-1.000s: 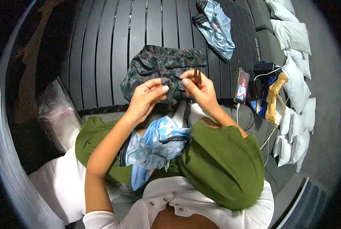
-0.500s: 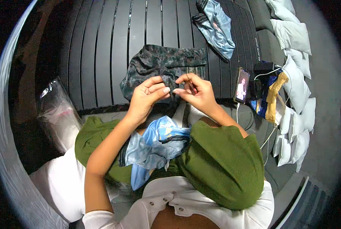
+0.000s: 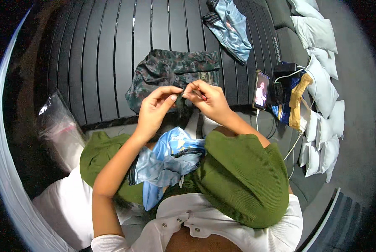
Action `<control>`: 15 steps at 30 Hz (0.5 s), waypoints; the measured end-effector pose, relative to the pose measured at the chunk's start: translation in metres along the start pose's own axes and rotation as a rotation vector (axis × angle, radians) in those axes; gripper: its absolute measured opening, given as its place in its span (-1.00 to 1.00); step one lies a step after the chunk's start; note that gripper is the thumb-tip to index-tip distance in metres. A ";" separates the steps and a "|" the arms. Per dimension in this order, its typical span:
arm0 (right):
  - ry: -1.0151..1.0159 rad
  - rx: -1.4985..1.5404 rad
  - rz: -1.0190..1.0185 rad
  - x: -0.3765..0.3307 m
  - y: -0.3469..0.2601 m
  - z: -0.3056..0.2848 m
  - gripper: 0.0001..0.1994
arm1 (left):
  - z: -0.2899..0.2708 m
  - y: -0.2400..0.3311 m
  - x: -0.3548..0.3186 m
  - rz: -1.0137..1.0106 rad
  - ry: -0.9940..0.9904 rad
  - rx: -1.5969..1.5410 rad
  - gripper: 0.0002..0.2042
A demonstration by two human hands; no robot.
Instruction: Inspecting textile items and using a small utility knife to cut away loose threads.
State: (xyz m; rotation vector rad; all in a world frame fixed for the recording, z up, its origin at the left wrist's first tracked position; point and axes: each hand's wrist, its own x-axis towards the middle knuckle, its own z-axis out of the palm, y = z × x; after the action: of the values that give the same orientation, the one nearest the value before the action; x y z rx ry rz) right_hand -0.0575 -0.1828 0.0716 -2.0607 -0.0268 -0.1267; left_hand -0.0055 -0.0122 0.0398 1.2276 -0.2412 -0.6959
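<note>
Both hands meet above the table's near edge, fingertips almost touching. My left hand (image 3: 156,110) pinches with thumb and forefinger. My right hand (image 3: 209,100) is pinched too, its fingers curled in, with a thin dark sliver showing near them. Whatever lies between the fingertips is too small to make out. Just behind them, a dark camouflage-print garment (image 3: 164,67) lies folded on the black slatted table (image 3: 95,50). Across my lap is a bunched light-blue garment (image 3: 164,166) with black trim, resting on the green cloth (image 3: 242,176) over my legs.
Another light-blue garment (image 3: 232,31) lies on the far right of the table. A phone (image 3: 260,90) stands upright at the right, with a white cable, beside a blue and yellow package (image 3: 297,103). White pillow-like packs (image 3: 318,84) line the right. A clear plastic bag (image 3: 64,130) sits at left.
The whole view has shifted slightly, so things sit a little further left. My two hands' fingertips have come closer together, and both remain pinched in front of the camouflage garment.
</note>
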 end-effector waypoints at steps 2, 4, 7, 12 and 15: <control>-0.041 -0.008 0.018 0.000 0.002 -0.001 -0.91 | 0.003 0.000 -0.001 0.018 -0.020 -0.035 -0.81; -0.019 -0.052 -0.034 0.000 0.005 0.001 -0.90 | 0.006 0.000 -0.001 0.046 -0.004 -0.116 -0.82; -0.021 -0.044 -0.126 0.000 0.010 0.002 -0.87 | 0.007 0.003 -0.003 0.134 0.057 0.233 -0.83; -0.071 -0.281 -0.262 0.001 0.011 -0.001 -0.80 | 0.007 0.009 -0.004 0.373 0.091 0.529 -0.85; -0.098 -0.359 -0.309 0.001 0.010 -0.002 -0.81 | 0.005 0.008 -0.003 0.368 0.073 0.552 -0.86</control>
State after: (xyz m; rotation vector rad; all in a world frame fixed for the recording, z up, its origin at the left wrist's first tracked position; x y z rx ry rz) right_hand -0.0557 -0.1891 0.0635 -2.4082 -0.4103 -0.2348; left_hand -0.0072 -0.0132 0.0490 1.6720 -0.6097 -0.2640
